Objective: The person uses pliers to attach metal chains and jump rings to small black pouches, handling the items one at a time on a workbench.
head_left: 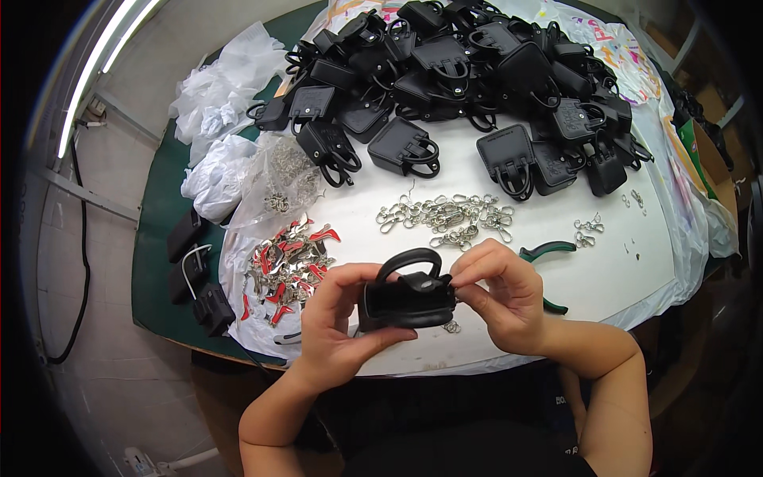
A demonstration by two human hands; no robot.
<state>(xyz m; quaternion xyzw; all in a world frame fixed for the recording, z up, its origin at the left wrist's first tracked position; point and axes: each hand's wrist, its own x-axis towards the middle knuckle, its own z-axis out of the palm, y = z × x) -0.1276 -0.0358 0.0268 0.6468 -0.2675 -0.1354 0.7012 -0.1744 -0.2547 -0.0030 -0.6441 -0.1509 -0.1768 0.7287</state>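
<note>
A miniature black handbag [407,305] is held over the near edge of the table, its top gaping toward me and its handle loop pointing away. My left hand [338,334] grips its left end, thumb along the near side and fingers behind. At the bag's right end, my right hand [501,298] pinches with thumb and forefinger; whatever small part is between the fingertips is mostly hidden. Just beyond the bag lies a cluster of silver swivel clasps [453,216]. Green-handled pliers [550,250] lie beside my right hand, partly covered by it.
Many similar black mini handbags [445,56] are heaped along the far side. Red and silver boot-shaped charms [286,266] are piled at left, near a clear bag of metal rings [282,175]. White plastic bags [222,171] and black devices [211,306] sit on the left edge.
</note>
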